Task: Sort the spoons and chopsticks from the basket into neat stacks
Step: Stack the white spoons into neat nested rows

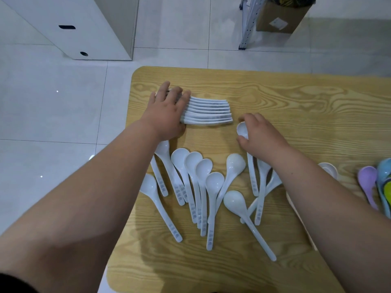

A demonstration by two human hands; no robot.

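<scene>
A stack of several nested white spoons (pixel 208 111) lies on its side near the table's far left, handles pointing right. My left hand (pixel 167 111) rests on the bowl end of that stack, fingers fairly straight. My right hand (pixel 258 134) grips the bowl of a single white spoon (pixel 242 130), fingers and thumb curled round it. Several loose white spoons (pixel 203 187) lie spread across the middle of the wooden table (pixel 275 96), handles toward me. No chopsticks and no basket are in view.
Coloured spoons (pixel 368 182), purple and blue among them, lie at the table's right edge. A white bowl-like rim (pixel 329 169) shows behind my right forearm. On the tiled floor beyond stand a white cabinet (pixel 88 28), a cardboard box (pixel 281 15) and a metal ladder leg (pixel 247 32).
</scene>
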